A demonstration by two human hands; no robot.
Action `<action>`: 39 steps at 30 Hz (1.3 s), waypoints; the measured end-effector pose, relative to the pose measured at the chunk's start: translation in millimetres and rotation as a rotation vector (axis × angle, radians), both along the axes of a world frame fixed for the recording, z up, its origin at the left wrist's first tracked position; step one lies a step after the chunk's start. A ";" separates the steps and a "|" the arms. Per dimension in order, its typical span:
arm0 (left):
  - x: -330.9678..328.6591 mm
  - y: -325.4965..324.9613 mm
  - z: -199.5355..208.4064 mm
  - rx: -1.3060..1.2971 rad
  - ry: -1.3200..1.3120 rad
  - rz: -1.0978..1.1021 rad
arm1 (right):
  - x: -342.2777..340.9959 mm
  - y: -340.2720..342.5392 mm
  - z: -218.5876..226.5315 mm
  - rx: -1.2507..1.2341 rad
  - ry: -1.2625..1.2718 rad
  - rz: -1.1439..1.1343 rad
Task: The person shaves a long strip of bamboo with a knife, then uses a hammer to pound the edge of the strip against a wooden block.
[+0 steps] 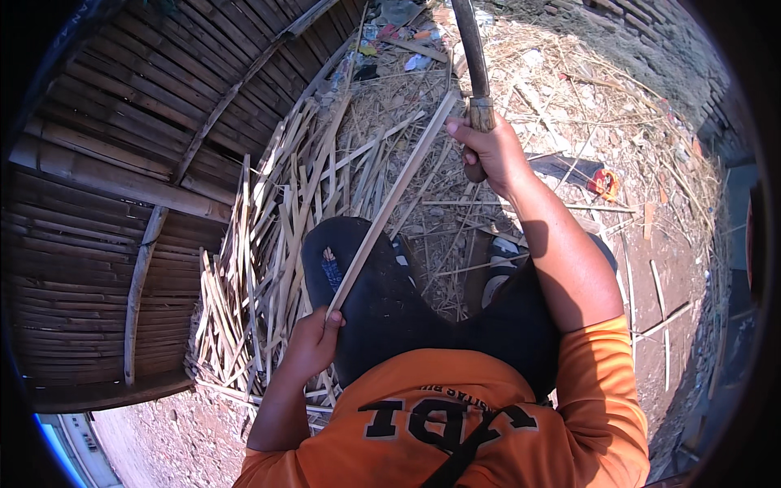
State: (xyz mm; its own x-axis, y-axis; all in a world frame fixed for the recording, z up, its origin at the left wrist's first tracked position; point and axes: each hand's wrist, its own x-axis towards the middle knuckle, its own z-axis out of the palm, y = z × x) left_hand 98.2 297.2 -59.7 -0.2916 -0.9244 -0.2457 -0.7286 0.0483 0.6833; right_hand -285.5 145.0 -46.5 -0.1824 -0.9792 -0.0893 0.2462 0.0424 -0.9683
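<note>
A long pale bamboo strip [394,200] slants up and away over my left thigh. My left hand [312,342] is closed on its near end, thumb on top. Its far end reaches up beside my right thumb; whether they touch I cannot tell. My right hand [500,154] is wrapped round the wooden handle of a machete [482,112]. The dark machete blade [470,50] points away from me, and its tip runs out of the picture at the top. Blade and strip are apart, except where they come close near the handle.
A big heap of split bamboo strips [272,236] lies to my left, against a woven bamboo wall [89,268] with pole braces. Chips, straw and litter cover the sunlit ground ahead. A red and black wrapper [603,184] lies right of my forearm. A brick wall [651,49] stands far right.
</note>
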 end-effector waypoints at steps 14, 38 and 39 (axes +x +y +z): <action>105.3 90.9 -31.0 -0.198 -0.412 0.150 | -13.6 -16.2 12.3 -0.054 0.027 -0.220; 0.6 25.7 -19.7 -0.275 -0.241 0.231 | 22.4 47.3 4.2 -0.341 1.440 0.478; 2.0 26.3 -21.5 -0.266 -0.246 0.233 | 27.6 47.2 1.0 -0.376 1.436 0.505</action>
State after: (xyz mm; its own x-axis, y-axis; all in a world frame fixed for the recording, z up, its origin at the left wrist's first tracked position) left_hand 100.2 323.4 -81.3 -0.0304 -0.9992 -0.0265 -0.8807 0.0142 0.4735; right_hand -258.0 192.2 -45.5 0.4439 -0.8882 0.1189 -0.8203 -0.4561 -0.3451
